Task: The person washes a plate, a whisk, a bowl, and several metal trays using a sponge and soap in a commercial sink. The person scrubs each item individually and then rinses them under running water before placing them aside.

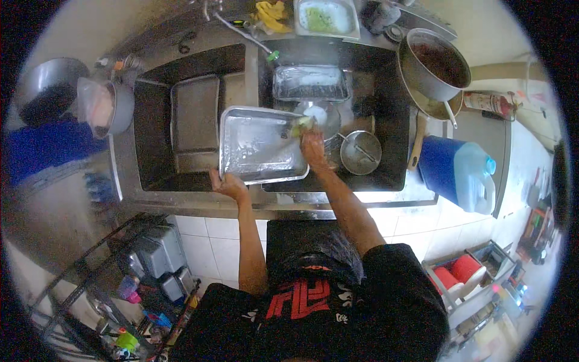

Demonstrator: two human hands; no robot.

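A rectangular metal pan (259, 148) with wet, shiny insides is tilted over the divider between two sink basins. My left hand (231, 187) grips its near left corner. At the pan's right side, my right hand (313, 149) is closed on a yellow-green sponge (303, 124) pressed against the rim. Behind it in the right basin lies a smaller metal pan (310, 81) with whitish suds. A round metal pot (360, 152) sits to the right of my right hand, with what looks like a utensil or handle across it.
Another rectangular pan (196, 114) rests in the left basin. A faucet hose (244, 36) with a green tip reaches over the sink. Behind stand a soapy tub (325, 19) and a yellow cloth (271, 15). At right are a large pot (434, 63) and a blue jug (461, 175).
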